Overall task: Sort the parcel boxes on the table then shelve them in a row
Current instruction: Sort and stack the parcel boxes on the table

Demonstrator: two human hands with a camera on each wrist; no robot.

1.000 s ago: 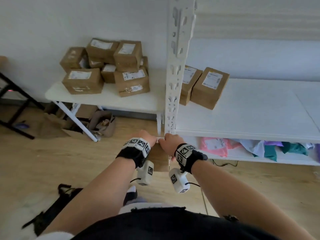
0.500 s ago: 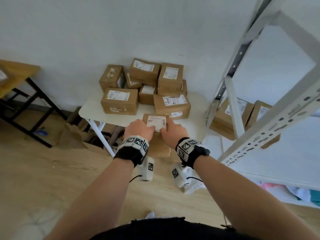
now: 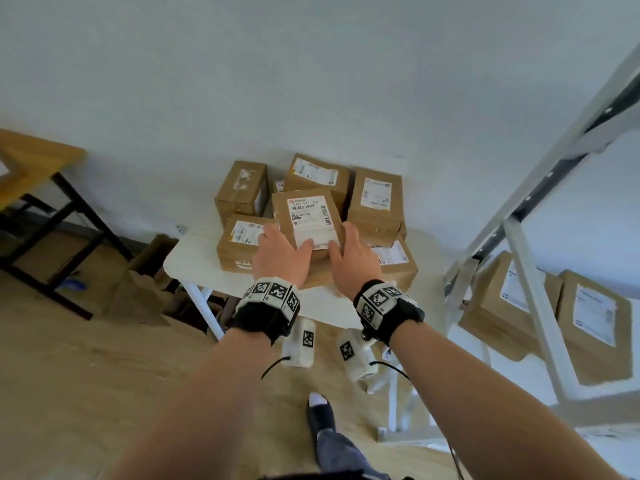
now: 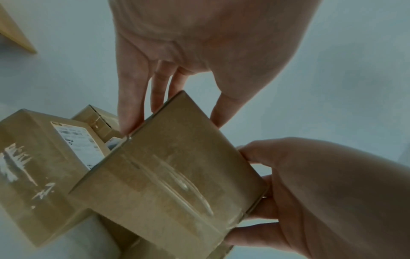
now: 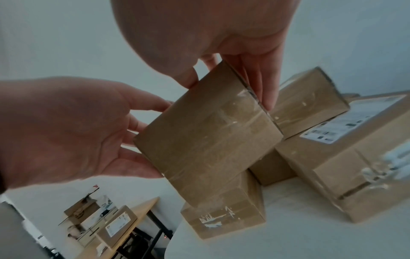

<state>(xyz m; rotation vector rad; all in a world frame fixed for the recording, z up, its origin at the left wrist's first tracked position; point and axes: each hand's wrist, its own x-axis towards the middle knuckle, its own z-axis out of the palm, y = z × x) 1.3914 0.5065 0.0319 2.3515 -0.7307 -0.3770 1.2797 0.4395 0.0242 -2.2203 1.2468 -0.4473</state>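
Note:
I hold a small brown parcel box (image 3: 308, 220) with a white label between both hands, just above the pile of parcel boxes (image 3: 375, 202) on the white table (image 3: 194, 268). My left hand (image 3: 287, 244) grips its left side and my right hand (image 3: 343, 244) its right side, thumbs on the near face. In the left wrist view the left hand (image 4: 170, 112) pinches the taped box (image 4: 173, 175). From the right wrist, the right hand (image 5: 229, 94) pinches the same box (image 5: 206, 135). Two boxes (image 3: 505, 299) (image 3: 595, 320) stand side by side on the shelf.
A white metal rack post (image 3: 530, 271) rises at the right, close to the table. At the far left stands a wooden table with black legs (image 3: 34, 157). Torn cardboard (image 3: 145, 282) lies on the floor under the white table. My foot (image 3: 322, 417) is below.
The view has swung left from the rack to the table. Both hands have carried the small box up and forward, from low beside the rack post to above the pile.

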